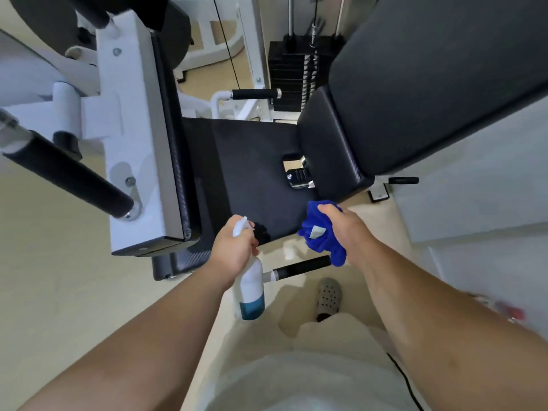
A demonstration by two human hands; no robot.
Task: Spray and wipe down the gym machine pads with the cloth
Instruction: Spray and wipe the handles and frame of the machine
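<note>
A black seat pad (252,173) lies flat in the middle of the gym machine. A black back pad (415,93) rises at its right, and a narrower black pad (175,161) on a white frame stands at its left. My left hand (234,250) grips a white spray bottle (250,289) with blue liquid at the bottom, its nozzle at the seat's near edge. My right hand (345,229) holds a bunched blue cloth (323,232) just off the seat's near right corner. A small wet patch shows on the seat near the nozzle.
A black foam roller bar (71,173) sticks out at the left. A black handle (299,268) sits below the seat, another handle (255,94) beyond it. The weight stack (292,81) stands behind. My grey clog (327,298) rests on the beige floor.
</note>
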